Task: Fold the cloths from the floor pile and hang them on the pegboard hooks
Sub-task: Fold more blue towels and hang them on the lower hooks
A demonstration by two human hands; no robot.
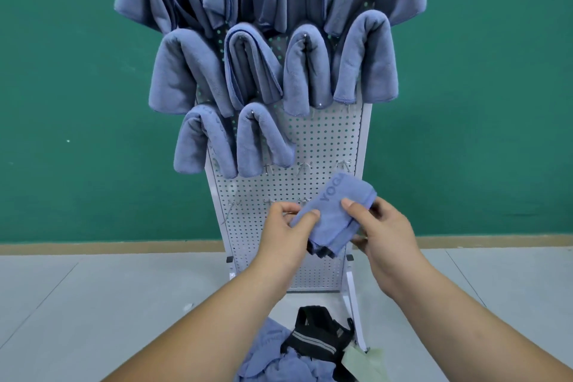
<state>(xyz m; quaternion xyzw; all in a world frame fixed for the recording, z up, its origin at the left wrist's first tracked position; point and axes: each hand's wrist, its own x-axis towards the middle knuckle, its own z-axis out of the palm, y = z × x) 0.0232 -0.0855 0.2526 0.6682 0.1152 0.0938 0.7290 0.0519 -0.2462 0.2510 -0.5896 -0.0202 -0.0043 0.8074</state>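
A folded blue cloth (333, 214) with grey lettering is held in front of the lower part of the white pegboard (322, 139). My left hand (286, 231) pinches its left edge and my right hand (383, 231) grips its right side, thumb on top. Several folded blue cloths (307, 71) hang over hooks on the upper rows of the pegboard. Bare metal hooks (304, 166) stick out just above the held cloth. The floor pile (279, 360) of blue cloths lies at the foot of the board, between my forearms.
A black strap-like item with grey stripes (319, 338) and a pale green cloth (364, 364) lie on the pile. The pegboard's white leg (355, 310) angles down at the right. A green wall stands behind, and grey tiled floor spreads to both sides.
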